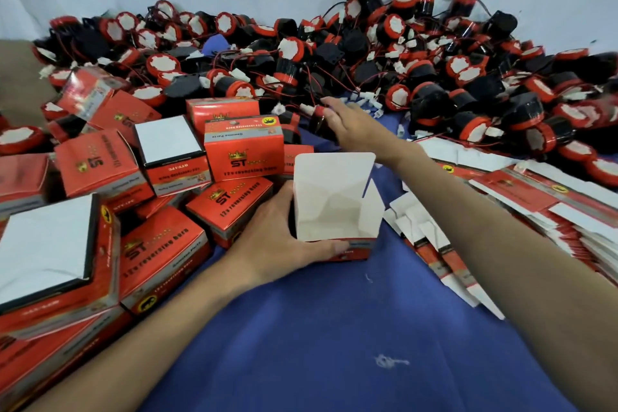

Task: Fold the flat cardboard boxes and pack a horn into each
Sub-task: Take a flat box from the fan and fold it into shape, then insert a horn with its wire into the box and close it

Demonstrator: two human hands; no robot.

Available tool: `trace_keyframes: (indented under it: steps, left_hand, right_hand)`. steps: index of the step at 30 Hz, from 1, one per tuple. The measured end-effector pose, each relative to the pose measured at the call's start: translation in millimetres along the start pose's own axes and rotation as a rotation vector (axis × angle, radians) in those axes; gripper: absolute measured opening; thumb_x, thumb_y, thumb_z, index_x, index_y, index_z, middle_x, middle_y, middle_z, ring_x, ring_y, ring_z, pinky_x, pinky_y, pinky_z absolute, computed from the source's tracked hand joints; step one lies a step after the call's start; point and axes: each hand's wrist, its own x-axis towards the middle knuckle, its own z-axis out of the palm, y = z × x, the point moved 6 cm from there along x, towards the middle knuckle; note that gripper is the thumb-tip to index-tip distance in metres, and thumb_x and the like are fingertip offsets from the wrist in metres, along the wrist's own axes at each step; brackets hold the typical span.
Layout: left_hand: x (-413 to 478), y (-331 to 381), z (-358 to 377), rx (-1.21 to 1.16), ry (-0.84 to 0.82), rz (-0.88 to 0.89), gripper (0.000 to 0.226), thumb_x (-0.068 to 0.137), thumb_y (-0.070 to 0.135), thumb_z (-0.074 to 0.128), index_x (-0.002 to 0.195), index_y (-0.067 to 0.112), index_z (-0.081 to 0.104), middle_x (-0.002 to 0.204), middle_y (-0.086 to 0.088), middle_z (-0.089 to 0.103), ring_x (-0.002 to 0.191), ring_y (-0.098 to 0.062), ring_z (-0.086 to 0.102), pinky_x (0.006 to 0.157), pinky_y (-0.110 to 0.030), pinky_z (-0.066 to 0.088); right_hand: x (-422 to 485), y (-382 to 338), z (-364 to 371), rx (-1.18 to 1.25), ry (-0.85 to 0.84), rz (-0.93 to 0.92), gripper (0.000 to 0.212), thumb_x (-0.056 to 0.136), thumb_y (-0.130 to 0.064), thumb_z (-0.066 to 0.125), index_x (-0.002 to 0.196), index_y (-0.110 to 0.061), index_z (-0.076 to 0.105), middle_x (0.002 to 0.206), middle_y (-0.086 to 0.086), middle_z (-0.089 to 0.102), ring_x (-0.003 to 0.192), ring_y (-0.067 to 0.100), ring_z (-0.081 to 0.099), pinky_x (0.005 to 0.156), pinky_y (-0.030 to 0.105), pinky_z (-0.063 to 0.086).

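Right hand (349, 122) covers a black-and-red round horn (314, 122), grip unclear; left hand (277, 237) grips the upright open white-lined red cardboard box (334, 207).

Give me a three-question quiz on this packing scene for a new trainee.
1. True or false: the open box gripped by the left hand already has a horn inside.
2. Fill in: the flat boxes lie stacked on the person's ____ side.
3. Multiple choice: the right hand reaches toward A) the flat boxes, B) the pile of horns, C) the open box.
Key: 1 false, the box is empty; 2 right; 3 B.
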Motion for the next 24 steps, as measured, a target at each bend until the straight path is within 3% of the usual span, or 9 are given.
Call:
trace_keyframes:
  steps: [2,4,7,10,12,16,19,23,24]
  left_hand:
    - [0,0,1,-0.01,0.001,0.002,0.088,0.047,0.057,0.077,0.126,0.03,0.049,0.121,0.019,0.06,0.11,0.008,0.055,0.09,-0.017,0.046]
    - [-1,-1,0,-0.01,0.005,0.006,0.08,0.051,0.049,0.083,0.122,0.033,0.049,0.119,0.02,0.061,0.107,0.012,0.054,0.086,-0.01,0.044]
    - [0,-3,0,0.002,0.005,0.007,0.076,0.057,0.038,0.089,0.121,0.035,0.048,0.12,0.02,0.06,0.108,0.012,0.053,0.087,-0.01,0.044]
    - [1,-5,1,0.005,-0.004,-0.002,0.081,0.054,0.047,0.081,0.126,0.033,0.048,0.121,0.02,0.06,0.11,0.009,0.054,0.09,-0.015,0.046]
    - [0,-4,2,0.001,-0.017,-0.004,0.086,0.051,0.052,0.08,0.128,0.031,0.048,0.122,0.019,0.06,0.111,0.008,0.054,0.093,-0.02,0.047]
    - [-1,-4,2,0.003,-0.016,-0.001,0.092,0.046,0.06,0.074,0.128,0.028,0.048,0.123,0.017,0.06,0.114,0.002,0.055,0.098,-0.03,0.047]
    - [-1,-4,1,0.006,-0.015,-0.003,0.092,0.047,0.06,0.074,0.129,0.027,0.048,0.124,0.016,0.06,0.115,0.001,0.055,0.099,-0.032,0.047]
    - [0,-5,1,-0.004,-0.017,-0.005,0.09,0.048,0.058,0.075,0.129,0.028,0.048,0.124,0.016,0.06,0.114,0.002,0.055,0.098,-0.032,0.047]
    - [0,-5,2,-0.009,-0.016,-0.004,0.09,0.049,0.056,0.077,0.129,0.028,0.048,0.124,0.016,0.06,0.115,0.002,0.055,0.099,-0.031,0.047]
  right_hand:
    - [-18,4,-24,0.233,0.092,0.013,0.038,0.106,-0.024,0.027,0.14,-0.014,0.04,0.141,0.014,0.043,0.119,0.037,0.049,0.101,0.049,0.04]
    - [-44,10,-46,0.547,0.183,0.064,0.028,0.106,-0.027,0.029,0.125,-0.025,0.049,0.129,0.013,0.051,0.107,0.036,0.06,0.088,0.048,0.054]
    - [-83,21,-59,0.913,0.22,0.136,0.022,0.104,-0.031,0.036,0.108,-0.034,0.057,0.122,0.003,0.056,0.095,0.024,0.067,0.073,0.031,0.058]
    - [-107,33,-65,1.089,0.312,0.173,0.014,0.098,-0.028,0.047,0.102,-0.027,0.06,0.126,0.001,0.054,0.102,0.013,0.062,0.07,0.021,0.051]
    - [-118,37,-65,1.231,0.37,0.157,0.011,0.091,-0.029,0.058,0.101,-0.022,0.057,0.118,-0.001,0.056,0.098,0.011,0.061,0.066,0.018,0.049]
    - [-125,30,-67,1.109,0.498,0.165,0.031,0.084,-0.018,0.071,0.105,-0.03,0.052,0.104,-0.009,0.062,0.092,0.009,0.066,0.068,0.017,0.05]
    - [-126,32,-80,1.256,0.604,0.171,0.044,0.082,-0.007,0.07,0.119,-0.02,0.05,0.111,-0.002,0.064,0.1,0.011,0.067,0.081,0.023,0.052]
    - [-130,34,-85,1.598,0.605,0.191,0.017,0.088,-0.021,0.062,0.103,-0.014,0.06,0.103,0.005,0.068,0.1,0.019,0.065,0.091,0.04,0.051]
    - [-131,34,-84,1.71,0.609,0.203,0.018,0.091,-0.025,0.058,0.103,-0.011,0.06,0.1,0.008,0.069,0.101,0.023,0.063,0.093,0.047,0.051]
